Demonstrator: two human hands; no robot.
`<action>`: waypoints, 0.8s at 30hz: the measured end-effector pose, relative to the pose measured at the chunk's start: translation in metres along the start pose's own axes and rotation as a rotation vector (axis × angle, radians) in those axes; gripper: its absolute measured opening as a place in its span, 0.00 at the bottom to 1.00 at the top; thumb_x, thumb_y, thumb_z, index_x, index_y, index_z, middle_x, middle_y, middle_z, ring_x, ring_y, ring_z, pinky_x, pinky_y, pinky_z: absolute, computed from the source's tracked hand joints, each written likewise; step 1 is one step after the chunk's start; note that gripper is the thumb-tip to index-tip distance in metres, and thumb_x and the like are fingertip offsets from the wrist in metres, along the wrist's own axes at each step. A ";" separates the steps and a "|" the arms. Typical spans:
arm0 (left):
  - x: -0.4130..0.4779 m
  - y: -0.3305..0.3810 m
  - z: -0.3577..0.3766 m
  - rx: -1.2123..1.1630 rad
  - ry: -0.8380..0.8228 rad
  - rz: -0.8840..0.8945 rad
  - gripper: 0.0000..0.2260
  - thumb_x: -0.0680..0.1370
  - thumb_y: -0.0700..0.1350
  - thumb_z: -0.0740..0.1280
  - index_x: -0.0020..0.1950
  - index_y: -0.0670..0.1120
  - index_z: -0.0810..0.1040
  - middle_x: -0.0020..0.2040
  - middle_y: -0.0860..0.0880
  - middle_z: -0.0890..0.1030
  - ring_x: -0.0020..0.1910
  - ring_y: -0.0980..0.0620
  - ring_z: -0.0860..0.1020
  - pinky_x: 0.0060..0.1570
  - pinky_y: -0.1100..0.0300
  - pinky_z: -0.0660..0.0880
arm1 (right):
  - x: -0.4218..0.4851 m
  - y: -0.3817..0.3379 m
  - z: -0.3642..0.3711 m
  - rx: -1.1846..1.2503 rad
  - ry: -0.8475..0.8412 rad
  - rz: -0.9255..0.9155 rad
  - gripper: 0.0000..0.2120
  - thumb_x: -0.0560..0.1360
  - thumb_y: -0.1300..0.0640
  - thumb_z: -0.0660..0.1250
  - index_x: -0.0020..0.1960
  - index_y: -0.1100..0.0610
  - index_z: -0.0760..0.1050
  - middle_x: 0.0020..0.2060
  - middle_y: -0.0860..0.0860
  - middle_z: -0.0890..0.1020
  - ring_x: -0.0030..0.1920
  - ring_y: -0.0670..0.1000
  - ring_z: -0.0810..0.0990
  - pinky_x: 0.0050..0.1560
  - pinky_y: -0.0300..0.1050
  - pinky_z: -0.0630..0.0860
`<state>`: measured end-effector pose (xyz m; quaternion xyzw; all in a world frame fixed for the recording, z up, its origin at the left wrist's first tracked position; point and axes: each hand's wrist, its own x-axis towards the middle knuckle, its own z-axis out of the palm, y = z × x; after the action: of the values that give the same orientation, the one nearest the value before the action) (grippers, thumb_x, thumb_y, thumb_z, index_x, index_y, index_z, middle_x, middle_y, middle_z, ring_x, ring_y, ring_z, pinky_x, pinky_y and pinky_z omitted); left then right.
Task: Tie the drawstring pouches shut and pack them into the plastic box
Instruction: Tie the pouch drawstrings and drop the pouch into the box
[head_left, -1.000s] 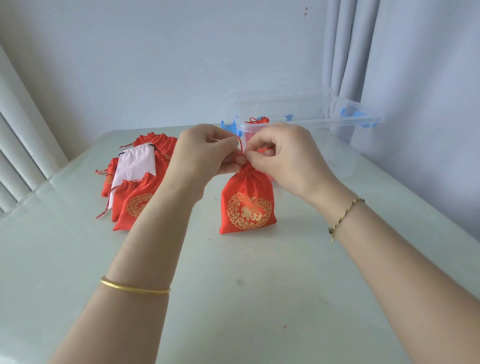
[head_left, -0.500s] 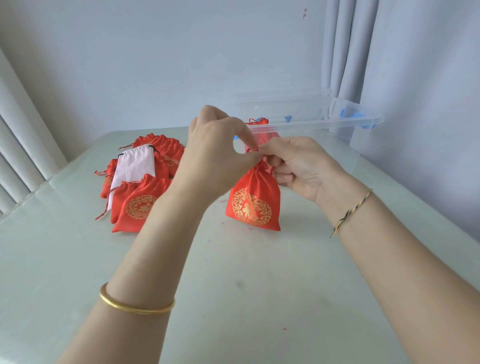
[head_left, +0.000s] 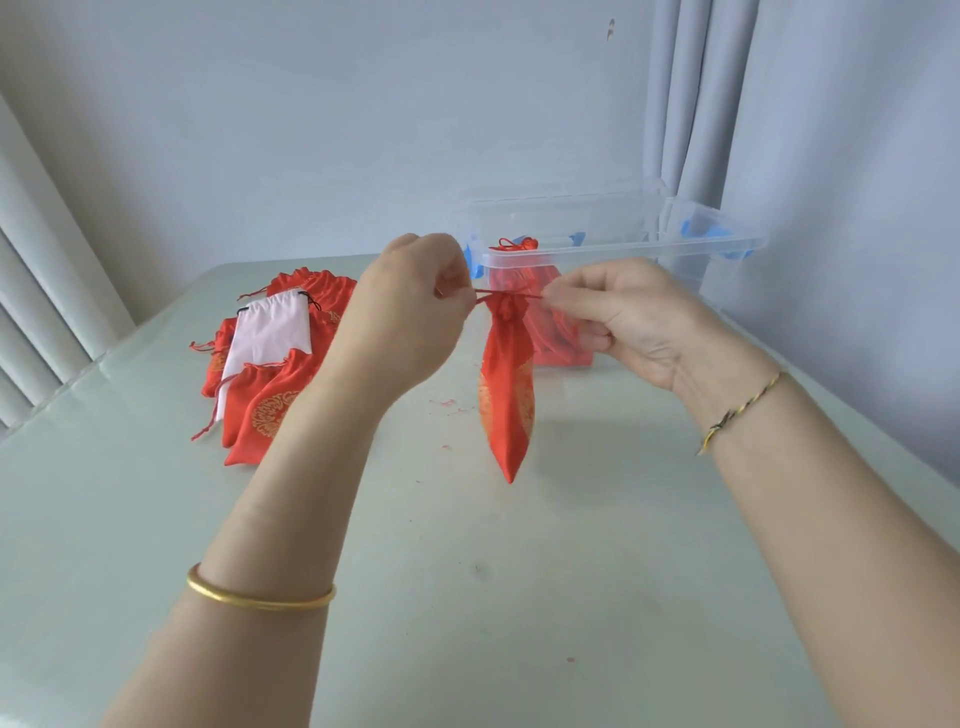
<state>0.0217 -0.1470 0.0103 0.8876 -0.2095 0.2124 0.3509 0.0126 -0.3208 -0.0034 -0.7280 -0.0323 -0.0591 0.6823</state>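
1. Red pouch (head_left: 506, 405) with gold pattern, hanging edge-on over the middle of the table (head_left: 467, 597), neck gathered tight, lower corner pointing down; touching the surface or not, cannot tell
2. Drawstring (head_left: 483, 295) stretched level out of both sides of the neck
3. Left hand (head_left: 415, 312) curled, thumb and forefinger pinching the left end of the string; gold bangle (head_left: 260, 597) on that wrist
4. Right hand (head_left: 618, 317) pinching the right end between thumb and forefinger, other fingers loosely bent; braided bracelet (head_left: 737, 410) on that wrist
5. Plastic box (head_left: 623, 249), clear with blue clips, open on top, toward the far right corner of the table, just behind the hands; packed pouches (head_left: 519, 244), red, seen inside
6. Pile of pouches (head_left: 270, 405), red, near the far left edge, white pouch (head_left: 270, 332) lying on top
7. Red lint specks (head_left: 447, 405) on the table between pile and held pouch
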 end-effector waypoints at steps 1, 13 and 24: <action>0.000 0.000 0.000 -0.006 -0.012 -0.014 0.02 0.75 0.38 0.63 0.44 0.42 0.75 0.38 0.52 0.72 0.39 0.50 0.71 0.37 0.65 0.67 | 0.001 0.001 -0.004 -0.050 0.049 -0.020 0.10 0.74 0.65 0.66 0.35 0.58 0.75 0.26 0.50 0.72 0.25 0.44 0.62 0.25 0.35 0.57; -0.001 0.001 0.001 -0.290 -0.092 -0.145 0.08 0.77 0.37 0.60 0.39 0.47 0.71 0.35 0.51 0.80 0.36 0.52 0.77 0.42 0.53 0.76 | -0.013 -0.006 0.023 -0.717 -0.136 -0.089 0.15 0.70 0.49 0.70 0.46 0.61 0.75 0.38 0.54 0.83 0.36 0.52 0.81 0.34 0.43 0.72; 0.011 -0.031 -0.005 -0.215 0.099 -0.240 0.05 0.77 0.40 0.61 0.49 0.46 0.76 0.42 0.49 0.79 0.37 0.51 0.76 0.32 0.62 0.71 | 0.006 -0.063 -0.005 -0.281 0.198 -0.239 0.11 0.76 0.61 0.63 0.35 0.56 0.73 0.24 0.49 0.77 0.21 0.42 0.72 0.20 0.34 0.65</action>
<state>0.0456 -0.1251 0.0028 0.8520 -0.1058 0.1887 0.4767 0.0100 -0.3215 0.0597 -0.7976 -0.0425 -0.2147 0.5621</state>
